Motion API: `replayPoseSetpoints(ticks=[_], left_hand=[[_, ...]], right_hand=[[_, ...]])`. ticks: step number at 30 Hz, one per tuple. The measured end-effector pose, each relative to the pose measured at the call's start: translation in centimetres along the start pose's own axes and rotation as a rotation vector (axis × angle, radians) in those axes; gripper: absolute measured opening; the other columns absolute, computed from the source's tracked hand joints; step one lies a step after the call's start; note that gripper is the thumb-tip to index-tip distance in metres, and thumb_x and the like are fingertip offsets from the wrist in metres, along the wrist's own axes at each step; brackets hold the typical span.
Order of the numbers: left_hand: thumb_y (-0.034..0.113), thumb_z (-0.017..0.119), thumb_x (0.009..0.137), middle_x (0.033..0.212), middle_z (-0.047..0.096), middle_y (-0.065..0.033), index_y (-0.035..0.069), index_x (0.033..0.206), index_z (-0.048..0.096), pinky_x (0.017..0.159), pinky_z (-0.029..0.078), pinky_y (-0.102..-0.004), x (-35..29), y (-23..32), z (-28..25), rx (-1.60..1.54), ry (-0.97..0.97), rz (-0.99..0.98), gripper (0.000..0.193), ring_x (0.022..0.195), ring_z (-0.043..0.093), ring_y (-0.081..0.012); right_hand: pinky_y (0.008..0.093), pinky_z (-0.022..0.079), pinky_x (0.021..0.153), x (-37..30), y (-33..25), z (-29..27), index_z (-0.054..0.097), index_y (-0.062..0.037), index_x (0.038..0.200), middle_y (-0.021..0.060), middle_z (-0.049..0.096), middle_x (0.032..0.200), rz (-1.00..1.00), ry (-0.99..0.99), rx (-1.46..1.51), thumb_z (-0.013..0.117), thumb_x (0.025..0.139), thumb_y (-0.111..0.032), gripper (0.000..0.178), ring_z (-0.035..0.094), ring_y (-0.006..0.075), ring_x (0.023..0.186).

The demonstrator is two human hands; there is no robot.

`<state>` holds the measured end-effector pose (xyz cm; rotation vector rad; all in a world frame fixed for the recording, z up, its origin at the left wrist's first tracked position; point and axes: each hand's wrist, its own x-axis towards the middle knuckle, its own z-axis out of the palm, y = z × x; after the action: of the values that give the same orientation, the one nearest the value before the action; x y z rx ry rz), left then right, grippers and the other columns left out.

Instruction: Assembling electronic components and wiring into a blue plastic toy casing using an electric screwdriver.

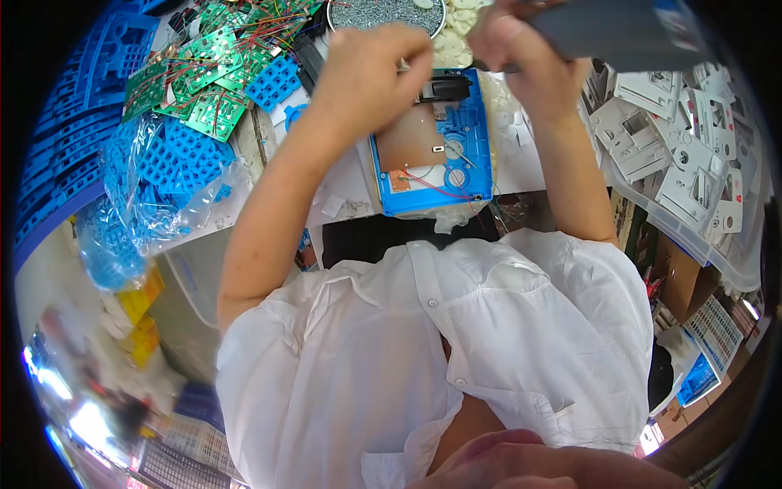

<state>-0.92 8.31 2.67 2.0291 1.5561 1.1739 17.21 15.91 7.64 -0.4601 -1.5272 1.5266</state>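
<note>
A blue plastic casing lies in front of me at the table's near edge. Inside it are a brown board, a black part along the far side and thin red wires. Over the casing's far left corner, my left hand is closed with curled fingers; whatever it may pinch is hidden. My right hand, raised beyond the casing's far right corner, grips a thick dark grey power tool. The tool's working end does not show. A round bowl of small metal screws stands just beyond my left hand.
Green circuit boards with red wires pile up at the far left, near blue keypad pieces in clear bags. Blue casings are stacked at the left. A clear bin of white panels stands at the right.
</note>
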Motion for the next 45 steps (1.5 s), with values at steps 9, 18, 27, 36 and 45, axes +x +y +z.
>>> replayPoseSetpoints(ticks=[9, 18, 27, 36, 45], left_hand=[[0.031, 0.077, 0.084, 0.124, 0.069, -0.0143, 0.005, 0.120, 0.067, 0.093, 0.051, -0.0461, -1.3, 2.2, 0.7, 0.334, -0.221, 0.027, 0.046, 0.110, 0.066, -0.0348], [0.016, 0.086, 0.075, 0.122, 0.068, -0.0111, 0.011, 0.129, 0.062, 0.093, 0.055, -0.0378, -5.1, 7.1, -7.5, 0.103, 0.258, -0.083, 0.059, 0.107, 0.069, -0.0269], [0.025, 0.070, 0.090, 0.114, 0.068, -0.0104, 0.009, 0.136, 0.060, 0.069, 0.053, -0.0312, -42.7, 1.8, -28.1, -0.873, 0.804, -1.228, 0.049, 0.085, 0.066, -0.0211], [0.028, 0.082, 0.083, 0.095, 0.073, -0.0112, -0.004, 0.108, 0.069, 0.071, 0.055, -0.0418, -63.3, -8.4, -4.1, 0.063, 0.820, -1.952, 0.043, 0.081, 0.069, -0.0226], [0.021, 0.081, 0.081, 0.126, 0.061, -0.0249, -0.003, 0.137, 0.051, 0.104, 0.047, -0.0450, -46.2, -3.3, -9.1, 0.474, 0.592, -1.206, 0.068, 0.119, 0.060, -0.0408]], right_hand=[[0.0281, 0.045, 0.059, 0.1, -6.0, -1.2, 0.045, 0.0060, 0.133, 0.0053, 0.055, 0.072, -0.301, 0.197, -0.098, 0.061, 0.093, -0.006, 0.044, 0.054, 0.0143, 0.059], [0.0388, 0.055, 0.081, -2.4, -6.4, -6.2, 0.044, 0.0011, 0.139, 0.0136, 0.060, 0.105, -0.345, 0.431, -0.252, 0.072, 0.087, -0.003, 0.060, 0.063, 0.0242, 0.090], [0.0388, 0.058, 0.086, -8.1, -7.1, -5.4, 0.045, 0.0010, 0.136, 0.0255, 0.063, 0.120, -0.795, 0.318, -0.440, 0.063, 0.086, 0.014, 0.055, 0.064, 0.0285, 0.102], [0.0248, 0.054, 0.083, -3.6, -1.1, -1.6, 0.071, 0.0023, 0.112, 0.0072, 0.072, 0.106, -0.159, -0.138, -0.687, 0.069, 0.093, 0.002, 0.019, 0.069, 0.0116, 0.092], [0.0251, 0.054, 0.083, 5.9, 9.4, -3.8, 0.069, -0.0041, 0.127, 0.0037, 0.072, 0.110, -0.206, -0.256, -1.068, 0.069, 0.097, -0.007, 0.030, 0.066, 0.0105, 0.090]])
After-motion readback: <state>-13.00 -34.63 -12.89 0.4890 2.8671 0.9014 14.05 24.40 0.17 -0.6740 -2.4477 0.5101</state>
